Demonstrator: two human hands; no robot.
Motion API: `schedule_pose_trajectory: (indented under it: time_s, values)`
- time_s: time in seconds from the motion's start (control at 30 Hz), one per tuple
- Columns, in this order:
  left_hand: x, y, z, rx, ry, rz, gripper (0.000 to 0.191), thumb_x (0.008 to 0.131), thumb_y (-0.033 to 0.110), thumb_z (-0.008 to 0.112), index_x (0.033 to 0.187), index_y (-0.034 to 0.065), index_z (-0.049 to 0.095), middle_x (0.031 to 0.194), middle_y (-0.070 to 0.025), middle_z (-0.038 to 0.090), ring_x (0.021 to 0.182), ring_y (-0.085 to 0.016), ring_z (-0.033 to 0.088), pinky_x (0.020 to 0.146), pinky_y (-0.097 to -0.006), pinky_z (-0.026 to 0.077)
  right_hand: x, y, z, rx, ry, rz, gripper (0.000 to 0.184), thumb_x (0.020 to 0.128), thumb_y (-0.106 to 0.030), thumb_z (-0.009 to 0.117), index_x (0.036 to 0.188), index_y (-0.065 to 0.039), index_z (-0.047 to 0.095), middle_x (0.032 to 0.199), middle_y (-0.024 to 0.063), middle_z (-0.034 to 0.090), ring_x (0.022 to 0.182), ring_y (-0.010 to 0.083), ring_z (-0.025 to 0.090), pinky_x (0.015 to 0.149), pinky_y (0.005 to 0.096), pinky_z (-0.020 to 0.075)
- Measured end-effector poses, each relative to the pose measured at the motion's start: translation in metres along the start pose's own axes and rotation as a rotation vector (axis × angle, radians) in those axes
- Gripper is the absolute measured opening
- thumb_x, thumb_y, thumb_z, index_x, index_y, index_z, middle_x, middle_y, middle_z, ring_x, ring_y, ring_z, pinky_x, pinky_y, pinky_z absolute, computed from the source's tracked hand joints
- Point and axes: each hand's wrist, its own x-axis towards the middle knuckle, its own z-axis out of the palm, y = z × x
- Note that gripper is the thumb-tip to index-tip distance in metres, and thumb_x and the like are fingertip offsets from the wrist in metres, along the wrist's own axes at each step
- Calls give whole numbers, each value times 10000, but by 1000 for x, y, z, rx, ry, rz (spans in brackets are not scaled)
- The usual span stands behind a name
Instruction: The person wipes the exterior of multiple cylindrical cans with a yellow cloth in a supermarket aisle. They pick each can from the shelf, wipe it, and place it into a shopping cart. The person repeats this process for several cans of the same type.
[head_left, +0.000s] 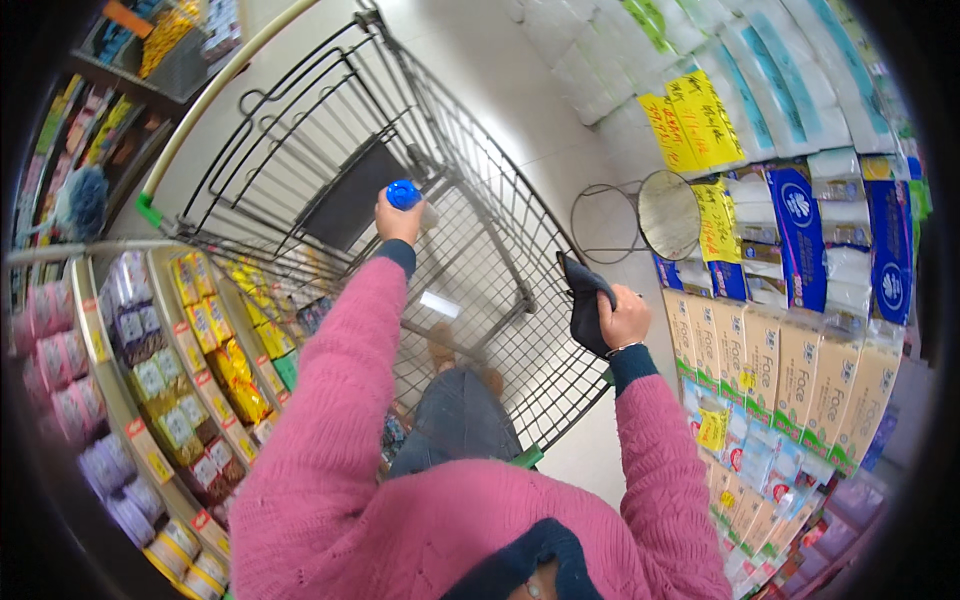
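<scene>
A wire shopping cart (480, 300) stands in front of me, with a dark plate (352, 191) in its wire frame. My left hand (399, 223) is over the cart, its fingers closed around a container with a blue cap (403, 194); the hand hides part of the container. My right hand (625, 319) grips a dark, soft, folded item (589, 304) at the cart's right side; whether it is a wallet or a pouch I cannot tell. A small white rectangle (440, 304) shows through the wire mesh.
Shelves of packaged goods (176, 375) run along the left. Stacked tissue packs (795, 367) and wrapped paper rolls (765, 82) with yellow handwritten signs (701, 120) line the right. A round wire stand (609, 223) is on the floor beside the cart. The cart's pale handle bar (217, 90) curves across the upper left.
</scene>
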Motion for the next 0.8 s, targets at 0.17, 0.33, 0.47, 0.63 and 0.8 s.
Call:
schedule_pose_trajectory:
  time_s: [0.17,0.33,0.47,0.63,0.8]
  values:
    - [34,14,39,-119,10,38,609,618,260,889,1111,32,613,1004,-167,680,893,-311,669,811,-399,520,0,-1,-1,-8,-46,31,263,862,-344,629,732,-123,574,716,88,595,680,315,598,613,427,461]
    - [61,12,49,-120,-2,-17,611,626,298,908,1092,27,620,969,-132,692,863,-262,665,824,-383,515,0,-3,-3,-1,-70,40,264,842,-347,637,723,-115,588,696,94,597,674,308,599,618,422,470]
    - [89,-13,63,-99,-47,99,664,636,347,906,1108,-10,605,1006,-150,685,894,-268,661,843,-385,510,-1,-5,-7,97,-54,59,248,829,-320,632,730,-94,613,701,105,614,669,318,603,628,438,476]
    - [121,-41,80,-103,-77,-154,900,706,352,872,1356,-67,412,1277,-226,558,1137,-289,582,961,-371,467,-5,-2,-8,55,-179,52,314,862,-399,632,786,-94,623,756,99,629,716,303,612,659,414,474]
    - [115,-21,48,-343,-262,2,824,783,276,822,1402,-22,367,1279,-208,556,1068,-238,592,830,-345,512,-9,3,-7,149,-111,25,326,876,-422,629,877,-97,600,814,97,623,692,294,615,620,405,477]
